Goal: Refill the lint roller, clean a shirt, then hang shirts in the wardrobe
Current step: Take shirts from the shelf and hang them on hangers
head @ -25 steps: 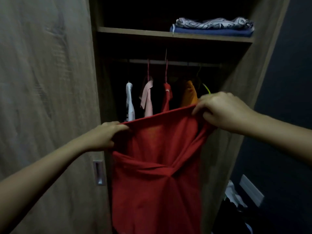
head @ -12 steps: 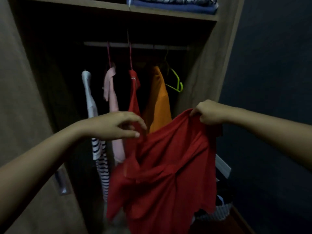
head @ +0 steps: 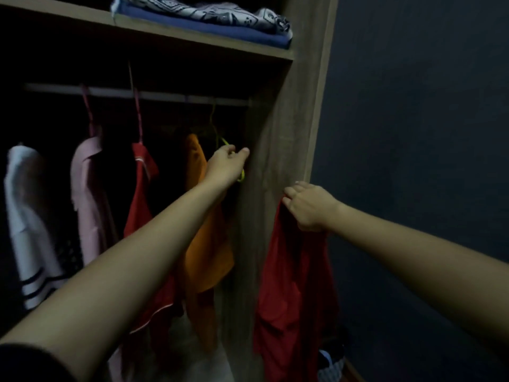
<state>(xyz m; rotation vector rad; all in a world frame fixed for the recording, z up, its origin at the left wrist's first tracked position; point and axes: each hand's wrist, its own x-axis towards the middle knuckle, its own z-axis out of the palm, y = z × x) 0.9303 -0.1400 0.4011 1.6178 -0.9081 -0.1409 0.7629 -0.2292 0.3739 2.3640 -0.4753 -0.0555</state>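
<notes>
left hand (head: 225, 165) deep in the wardrobe (head: 286, 150), fingers curled around the empty yellow-green hanger (head: 241, 175) beside the orange shirt (head: 205, 230). right hand (head: 309, 206) outside the side panel, pinching the bunched top of the red shirt (head: 292, 293), hanging limp.

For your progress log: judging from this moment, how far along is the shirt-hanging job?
Done: several shirts already hang on the rail. In hand: the right hand holds the loose red shirt outside the wardrobe, while the left hand reaches the empty green hanger. Left: putting that shirt on the hanger and hanging it.
</notes>
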